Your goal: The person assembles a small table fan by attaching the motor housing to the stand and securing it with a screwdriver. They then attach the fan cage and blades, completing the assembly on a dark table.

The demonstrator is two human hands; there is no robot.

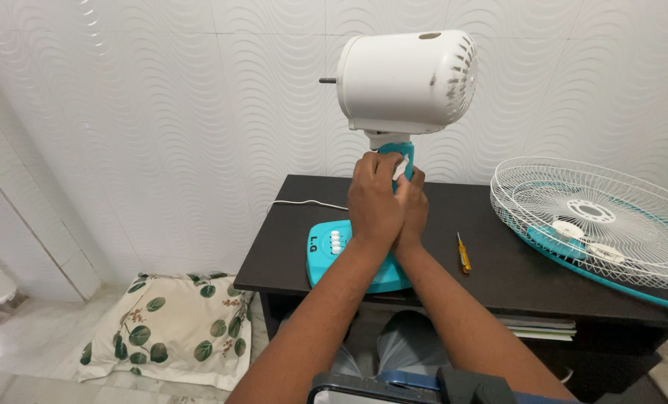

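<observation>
Head view: your 2 hands wrap the teal neck (402,153) of the table fan (393,150), just under the white motor housing (406,81). Left hand (374,203) closes over the neck from the front; right hand (412,209) presses beside it, with a scrap of white cloth (402,167) showing between the fingers. Fan stands on its teal base (326,254) on the dark table (289,247), blades and grille off, bare shaft (327,80) pointing left. Judgement: rigid plastic, smooth, top-heavy with the motor up high; hold low on the neck and steady the base. Wire grille (595,224) lies to the right, yellow screwdriver (462,253) between. Leaf-print cushion (169,325) on the floor.
</observation>
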